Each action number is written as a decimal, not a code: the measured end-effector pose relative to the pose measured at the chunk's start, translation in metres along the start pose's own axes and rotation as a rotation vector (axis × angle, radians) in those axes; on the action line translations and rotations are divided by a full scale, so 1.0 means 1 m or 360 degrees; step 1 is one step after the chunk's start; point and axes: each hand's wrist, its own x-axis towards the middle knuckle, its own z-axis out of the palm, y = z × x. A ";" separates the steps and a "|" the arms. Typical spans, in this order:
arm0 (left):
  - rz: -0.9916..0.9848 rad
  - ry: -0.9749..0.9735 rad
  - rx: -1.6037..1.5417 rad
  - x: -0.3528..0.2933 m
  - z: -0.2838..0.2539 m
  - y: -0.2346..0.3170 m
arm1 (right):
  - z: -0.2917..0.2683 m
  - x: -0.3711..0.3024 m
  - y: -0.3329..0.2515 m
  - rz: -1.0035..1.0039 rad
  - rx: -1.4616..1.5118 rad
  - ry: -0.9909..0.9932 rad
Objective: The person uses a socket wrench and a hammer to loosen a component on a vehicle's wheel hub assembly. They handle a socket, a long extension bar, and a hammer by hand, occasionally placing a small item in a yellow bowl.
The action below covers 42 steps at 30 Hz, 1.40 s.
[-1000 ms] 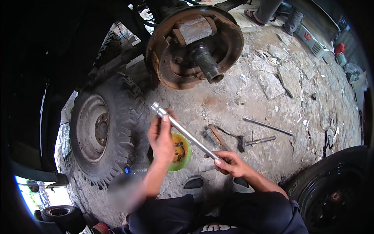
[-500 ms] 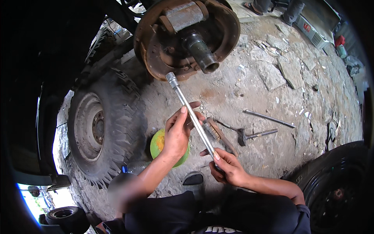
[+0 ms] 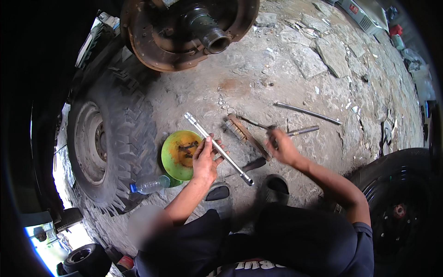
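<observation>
My left hand (image 3: 206, 161) is closed round a long silver socket wrench bar (image 3: 236, 168), which slants from upper left to lower right above the ground. My right hand (image 3: 283, 148) is down by a hammer (image 3: 304, 130) on the ground; it covers the hammer's head, and its fingers are blurred. Just left of it lies a wooden-handled wire brush (image 3: 253, 140). A dark-handled tool (image 3: 254, 164) rests below the brush. Under my left hand stands a green bowl (image 3: 171, 167), stained orange inside, with dark pieces in it.
A rusty brake backing plate (image 3: 154, 57) with a protruding axle spindle (image 3: 207, 32) hangs ahead. One big tyre (image 3: 134, 134) stands left, another (image 3: 383, 173) at right. A plastic bottle (image 3: 152, 184) lies by the bowl, a metal rod (image 3: 307, 113) beyond the hammer. Stone slabs (image 3: 333, 57) lie far right.
My right hand has let go of the bar's lower end and moved right to the hammer. The left hand holds the bar alone, lowered. My view has tilted down.
</observation>
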 end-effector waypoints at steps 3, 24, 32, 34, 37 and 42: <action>0.0024 0.0008 -0.0058 0.004 0.004 0.005 | -0.020 0.016 0.029 -0.0065 -0.0330 0.0209; -0.0482 -0.0377 -0.0003 -0.024 0.082 0.031 | -0.048 -0.001 0.091 -0.0456 -0.0820 0.0149; -0.0687 -0.0840 0.0127 -0.074 0.131 0.066 | -0.039 -0.002 0.107 -0.0597 -0.0712 0.0010; -0.0633 -0.0967 0.0152 -0.078 0.139 0.084 | -0.041 -0.006 0.106 -0.0604 -0.0634 0.0035; -0.0326 -0.0975 0.0122 -0.084 0.148 0.112 | -0.036 -0.014 0.078 -0.0480 -0.0334 0.0029; -0.0049 -0.0965 -0.0053 -0.091 0.176 0.134 | -0.038 -0.026 0.009 -0.0457 0.0481 0.0370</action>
